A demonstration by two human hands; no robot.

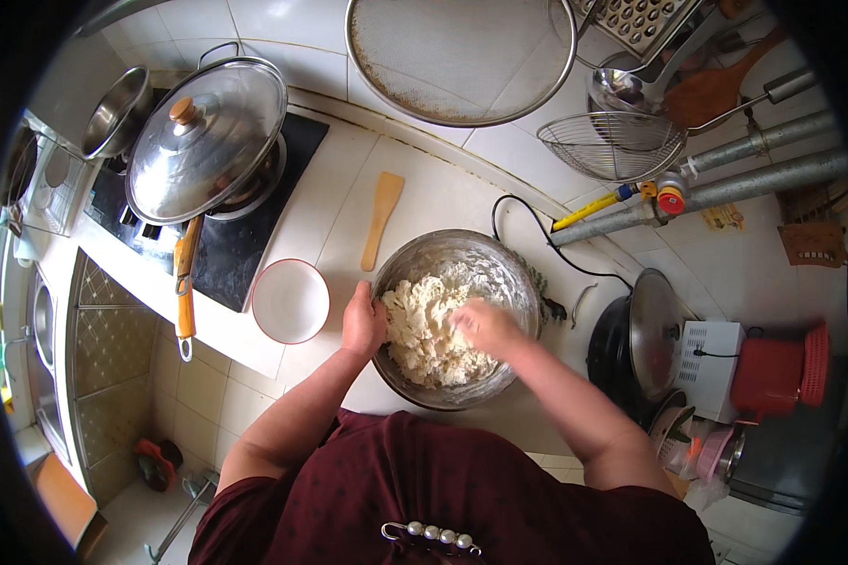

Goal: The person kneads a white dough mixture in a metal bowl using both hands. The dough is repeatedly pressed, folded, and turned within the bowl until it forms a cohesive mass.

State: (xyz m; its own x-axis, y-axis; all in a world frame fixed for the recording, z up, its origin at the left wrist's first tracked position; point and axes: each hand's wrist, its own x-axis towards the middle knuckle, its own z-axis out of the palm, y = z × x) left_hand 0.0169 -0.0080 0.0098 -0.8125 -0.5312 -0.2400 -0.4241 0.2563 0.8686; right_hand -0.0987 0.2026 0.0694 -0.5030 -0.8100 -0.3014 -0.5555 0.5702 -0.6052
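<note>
A wide metal mixing bowl [459,247] stands on the counter in front of me, its inner wall smeared with flour and dough. Inside lies shaggy, lumpy pale dough [427,332]. My left hand [364,321] grips the bowl's left rim, thumb on the upper edge. Over the right part of the dough is my right hand [487,328], blurred, with its fingers curled down against the dough; whether they hold any cannot be made out. A white bowl with a red rim [291,301] sits left of my left hand. Just beyond the mixing bowl lies a wooden spatula [381,219].
At left, a wok with a domed metal lid [208,141] rests on a black gas stove [254,261], its handle jutting toward me. A round sieve [459,56] and wire skimmer [611,145] hang on the wall. A black electric pan [608,346] stands at right.
</note>
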